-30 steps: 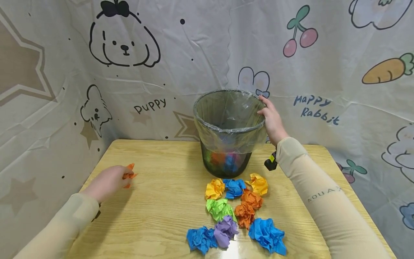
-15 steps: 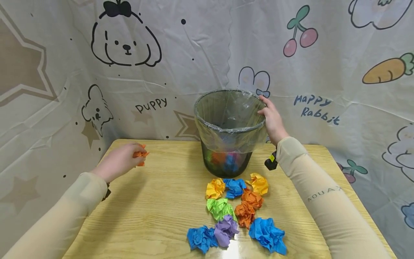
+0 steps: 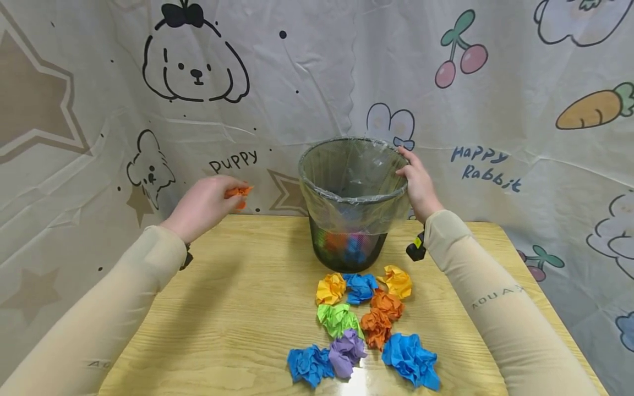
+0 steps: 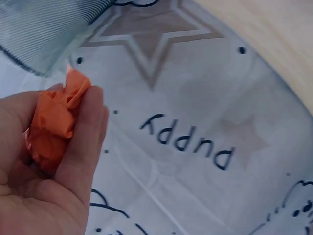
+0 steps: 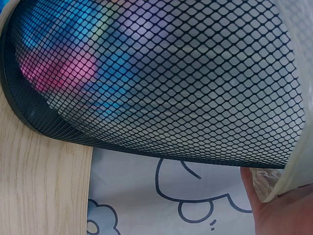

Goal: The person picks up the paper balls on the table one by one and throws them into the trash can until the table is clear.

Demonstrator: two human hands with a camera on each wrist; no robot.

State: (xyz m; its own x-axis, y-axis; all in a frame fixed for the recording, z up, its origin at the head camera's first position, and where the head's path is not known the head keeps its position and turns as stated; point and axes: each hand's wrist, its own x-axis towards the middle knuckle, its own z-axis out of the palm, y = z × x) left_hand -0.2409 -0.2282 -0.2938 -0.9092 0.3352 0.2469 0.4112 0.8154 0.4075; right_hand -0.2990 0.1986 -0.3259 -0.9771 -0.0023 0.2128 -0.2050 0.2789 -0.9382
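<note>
My left hand (image 3: 208, 202) pinches a crumpled orange paper ball (image 4: 57, 120) between thumb and fingers. It is raised above the back left of the table, to the left of the bin and a little below its rim. A black mesh wastebasket (image 5: 195, 88) lined with a clear plastic bag (image 3: 322, 206) stands upright at the back. My right hand (image 3: 420, 187) grips the right side of its rim, with the thumb at the near inside edge. Crumpled papers in several colours, among them a pink one (image 5: 58, 71), show through the mesh at the bottom.
In front of the wastebasket lie several paper balls: yellow (image 3: 331, 289), green (image 3: 339, 319), purple (image 3: 346, 353), orange (image 3: 377, 328) and blue (image 3: 410, 360). A printed curtain (image 3: 297, 71) hangs directly behind the wooden table (image 3: 238, 319).
My left hand has risen and moved right toward the wastebasket, carrying the orange paper ball. My right hand stays on the rim, and the balls on the table lie as before.
</note>
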